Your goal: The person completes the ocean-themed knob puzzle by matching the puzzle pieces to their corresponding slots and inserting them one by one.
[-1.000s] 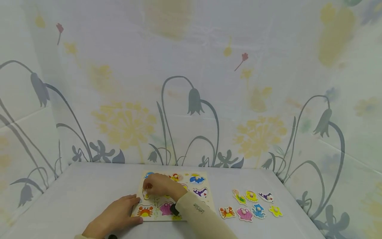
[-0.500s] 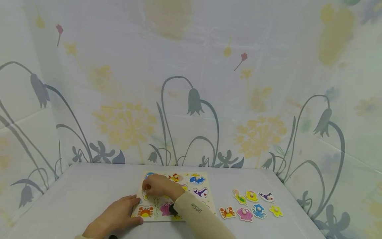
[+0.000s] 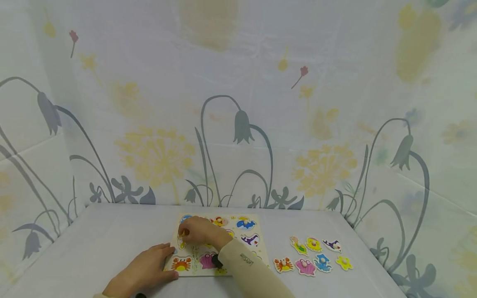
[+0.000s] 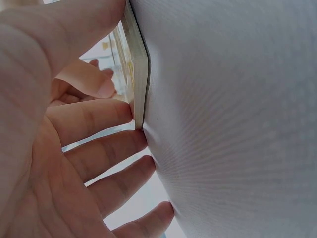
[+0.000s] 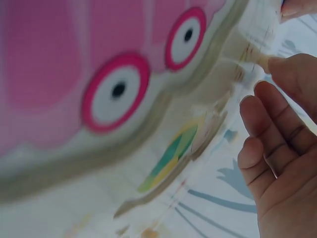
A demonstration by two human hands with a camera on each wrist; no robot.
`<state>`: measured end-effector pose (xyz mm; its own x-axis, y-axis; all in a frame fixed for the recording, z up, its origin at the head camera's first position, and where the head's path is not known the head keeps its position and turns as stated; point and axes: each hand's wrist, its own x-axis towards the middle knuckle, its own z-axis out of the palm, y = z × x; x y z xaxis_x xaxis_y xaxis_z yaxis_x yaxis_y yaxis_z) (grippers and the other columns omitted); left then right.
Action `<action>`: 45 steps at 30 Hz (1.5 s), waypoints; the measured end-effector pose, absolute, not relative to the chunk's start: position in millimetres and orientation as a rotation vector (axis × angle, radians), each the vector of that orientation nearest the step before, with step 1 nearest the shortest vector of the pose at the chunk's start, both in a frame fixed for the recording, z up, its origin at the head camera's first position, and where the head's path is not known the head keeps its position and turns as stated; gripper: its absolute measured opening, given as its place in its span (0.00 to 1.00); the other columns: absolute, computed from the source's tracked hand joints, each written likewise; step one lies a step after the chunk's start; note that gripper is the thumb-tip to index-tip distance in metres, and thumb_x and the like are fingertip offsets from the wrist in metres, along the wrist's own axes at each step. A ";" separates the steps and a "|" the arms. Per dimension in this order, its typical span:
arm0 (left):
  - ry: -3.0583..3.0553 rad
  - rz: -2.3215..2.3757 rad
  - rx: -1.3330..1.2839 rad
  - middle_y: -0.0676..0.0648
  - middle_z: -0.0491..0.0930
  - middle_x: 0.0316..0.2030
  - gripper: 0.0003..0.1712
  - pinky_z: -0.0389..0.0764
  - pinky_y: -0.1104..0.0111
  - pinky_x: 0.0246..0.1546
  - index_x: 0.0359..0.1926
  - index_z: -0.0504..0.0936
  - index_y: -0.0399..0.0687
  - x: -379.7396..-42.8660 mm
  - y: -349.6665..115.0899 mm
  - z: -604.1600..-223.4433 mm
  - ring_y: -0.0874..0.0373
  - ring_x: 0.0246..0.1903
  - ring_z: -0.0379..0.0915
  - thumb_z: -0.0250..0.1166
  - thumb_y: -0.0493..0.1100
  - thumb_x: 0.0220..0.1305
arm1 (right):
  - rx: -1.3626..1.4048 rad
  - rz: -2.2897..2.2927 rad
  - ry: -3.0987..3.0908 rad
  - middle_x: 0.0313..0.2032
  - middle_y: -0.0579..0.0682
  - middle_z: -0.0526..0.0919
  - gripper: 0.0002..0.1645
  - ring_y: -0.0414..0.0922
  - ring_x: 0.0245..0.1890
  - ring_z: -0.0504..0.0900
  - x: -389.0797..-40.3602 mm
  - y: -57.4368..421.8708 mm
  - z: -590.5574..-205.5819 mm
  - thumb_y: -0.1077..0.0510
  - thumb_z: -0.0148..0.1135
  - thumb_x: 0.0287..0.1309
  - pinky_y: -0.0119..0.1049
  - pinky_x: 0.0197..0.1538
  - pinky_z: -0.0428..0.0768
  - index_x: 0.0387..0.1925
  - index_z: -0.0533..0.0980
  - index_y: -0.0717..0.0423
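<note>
A sea-animal puzzle board (image 3: 261, 248) lies flat on the white table. My left hand (image 3: 149, 265) rests at its front left corner. Thumb and fingers spread, nearly straight, along the board's edge (image 4: 141, 84). Over the board's left side, my right hand (image 3: 201, 231) pinches a small puzzle piece, mostly hidden under the fingers; a yellow bit (image 3: 181, 246) shows below them. In the right wrist view a tan knob (image 5: 262, 61) meets a fingertip, and the other fingers curl loosely. The pink shell picture (image 5: 44, 64) fills that view's upper left.
Right of the board lie several loose knobbed pieces: a turtle (image 3: 299, 246), a yellow round creature (image 3: 314, 244), a purple whale (image 3: 332, 246), a crab (image 3: 284, 265), a pink shell (image 3: 305, 267), a blue creature (image 3: 322, 263) and a star (image 3: 344, 263). A flower-printed curtain (image 3: 238, 165) stands behind.
The right hand shifts only slightly over the same spot on the board's left side. The left hand and the loose pieces stay put.
</note>
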<state>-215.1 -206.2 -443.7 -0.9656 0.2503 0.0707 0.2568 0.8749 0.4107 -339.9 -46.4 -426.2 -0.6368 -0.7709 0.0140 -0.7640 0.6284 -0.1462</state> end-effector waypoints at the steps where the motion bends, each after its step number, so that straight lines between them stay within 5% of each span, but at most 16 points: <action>1: -3.026 -0.664 -0.412 0.33 0.73 0.57 0.43 0.68 0.42 0.57 0.55 0.77 0.34 -215.2 -206.0 -443.6 0.35 0.58 0.67 0.75 0.60 0.43 | -1.318 -0.219 2.790 0.34 0.34 0.78 0.09 0.31 0.33 0.72 -339.4 -44.5 -424.7 0.52 0.63 0.60 0.24 0.37 0.73 0.43 0.82 0.41; 18: -3.064 -0.709 -0.346 0.35 0.73 0.57 0.43 0.64 0.43 0.60 0.54 0.78 0.37 -215.3 -202.8 -445.3 0.36 0.60 0.65 0.75 0.61 0.42 | -1.383 -0.245 2.788 0.35 0.35 0.77 0.11 0.30 0.33 0.72 -328.3 21.1 -421.3 0.54 0.61 0.61 0.23 0.38 0.74 0.45 0.81 0.43; 45: -3.086 -0.703 -0.330 0.36 0.73 0.58 0.45 0.64 0.42 0.60 0.55 0.78 0.38 -218.1 -204.3 -447.4 0.36 0.60 0.65 0.74 0.64 0.42 | -1.030 -0.391 2.997 0.33 0.34 0.76 0.10 0.33 0.32 0.72 -304.8 176.4 -419.9 0.52 0.66 0.58 0.30 0.37 0.78 0.42 0.82 0.46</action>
<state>-218.1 -204.3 -447.4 -0.9777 0.2098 0.0061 0.1917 0.8809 0.4327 -304.8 176.4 -419.9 -0.7906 -0.5989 0.1274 -0.6116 0.7620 -0.2128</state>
